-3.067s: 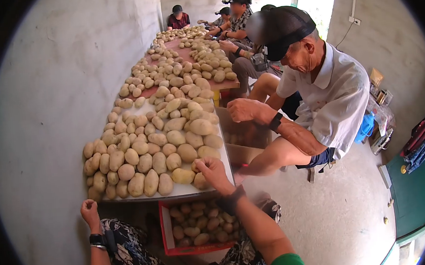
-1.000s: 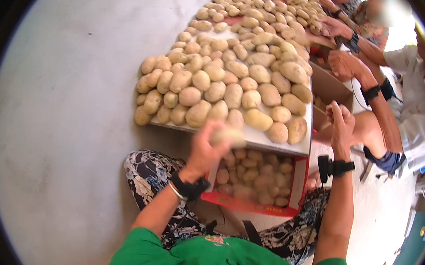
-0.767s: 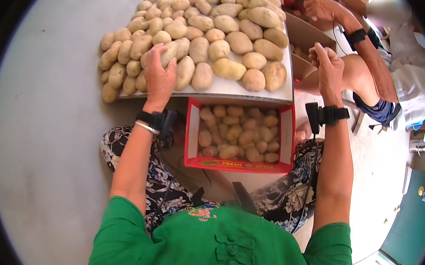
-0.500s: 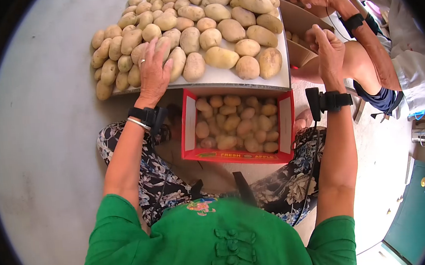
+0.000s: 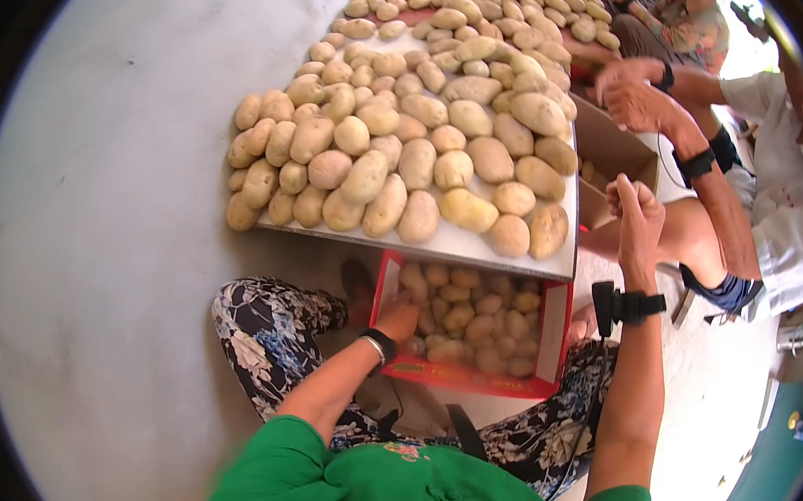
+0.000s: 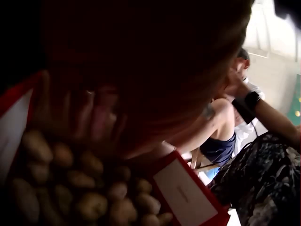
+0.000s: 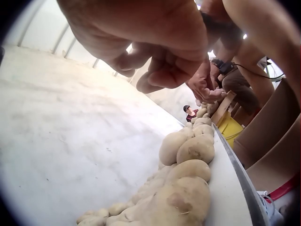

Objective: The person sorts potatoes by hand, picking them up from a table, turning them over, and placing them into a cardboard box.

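- The left hand reaches into the red box at its left wall, among the potatoes in the box; the left wrist view is too dark to tell whether its fingers clasp one.
- The right hand is raised just off the table's right edge, its fingers loosely curled and its grasp empty; the two hands are well apart.
- The red box sits low, between the person's knees, its far side covered by the near edge of the white table.
- Many potatoes on the table lie close together, some stacked at the left, with a yellowish potato near the front edge.
- A green shirt and floral trousers show below.
- To the right, a person in a white shirt sits beside a cardboard box, hands held near it.
- Further along that side sit other people, past the potatoes' far rows.
- A pale wall fills the left.
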The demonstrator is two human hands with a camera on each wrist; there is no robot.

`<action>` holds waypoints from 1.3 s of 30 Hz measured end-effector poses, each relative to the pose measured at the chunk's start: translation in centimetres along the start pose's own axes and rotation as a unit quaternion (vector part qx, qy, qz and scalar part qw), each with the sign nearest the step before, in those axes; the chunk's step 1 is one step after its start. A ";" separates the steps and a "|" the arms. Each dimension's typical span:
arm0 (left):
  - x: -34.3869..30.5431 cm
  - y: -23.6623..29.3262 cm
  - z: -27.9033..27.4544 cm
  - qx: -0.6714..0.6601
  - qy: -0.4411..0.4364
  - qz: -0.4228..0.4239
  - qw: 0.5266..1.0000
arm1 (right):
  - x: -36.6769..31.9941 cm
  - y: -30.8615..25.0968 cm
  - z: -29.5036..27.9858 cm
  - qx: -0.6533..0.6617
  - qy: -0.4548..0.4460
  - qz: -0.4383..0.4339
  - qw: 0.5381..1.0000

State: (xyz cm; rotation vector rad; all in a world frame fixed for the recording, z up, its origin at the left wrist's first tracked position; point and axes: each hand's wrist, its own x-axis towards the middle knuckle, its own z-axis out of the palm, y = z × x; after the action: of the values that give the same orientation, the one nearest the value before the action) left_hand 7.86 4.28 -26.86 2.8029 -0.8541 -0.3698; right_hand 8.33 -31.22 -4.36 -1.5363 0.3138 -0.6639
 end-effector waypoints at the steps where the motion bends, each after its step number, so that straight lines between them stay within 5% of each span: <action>1: 0.2 -0.4 1.0 -0.002 0.009 -0.004 1.000 | 0.0 -0.2 0.1 -0.015 0.003 0.000 1.000; 3: 0.7 -1.3 2.3 0.071 -0.200 -0.003 0.977 | 0.1 0.0 0.2 -0.016 0.004 -0.005 1.000; 6: -0.7 1.5 -2.3 0.088 -0.188 0.000 0.978 | 0.4 0.2 0.2 0.004 -0.003 -0.022 1.000; 11: 0.5 0.0 4.1 0.143 -0.151 -0.038 0.977 | 0.3 0.4 0.4 -0.003 -0.016 -0.005 1.000; 13: 2.0 -2.2 10.0 0.101 -0.030 -0.143 0.984 | 0.1 -0.2 0.5 -0.012 -0.022 -0.005 1.000; 16: 1.1 -0.3 5.0 0.040 0.071 -0.115 0.990 | 0.2 0.1 0.5 -0.004 -0.015 -0.012 1.000; 20: 1.6 -1.5 7.9 0.033 -0.036 -0.139 0.989 | 0.3 0.0 0.4 0.001 -0.024 -0.009 1.000; 24: 0.1 -0.4 3.6 -0.010 -0.170 -0.025 0.985 | -0.1 -0.4 1.0 -0.007 -0.016 -0.027 0.999; 26: 0.2 -1.3 5.1 -0.068 -0.120 -0.020 0.990 | 0.0 0.4 0.5 0.001 -0.027 -0.031 0.999; 31: -0.4 2.4 -1.3 -0.090 -0.188 0.032 0.977 | -0.3 -0.3 0.4 0.047 -0.023 -0.002 0.999; 35: -0.8 8.0 -9.7 -0.283 -0.140 0.134 0.940 | 0.1 0.1 0.1 0.061 -0.019 -0.027 0.998; 39: -0.4 10.3 -16.3 -0.296 0.033 0.273 0.915 | 0.2 0.0 -0.1 0.019 0.003 -0.065 0.998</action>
State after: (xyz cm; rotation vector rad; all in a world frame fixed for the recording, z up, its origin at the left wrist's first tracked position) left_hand 6.91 -2.19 -8.76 1.9203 -1.2128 -0.3577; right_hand 8.44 -31.47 -4.29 -1.5286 0.2047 -0.7725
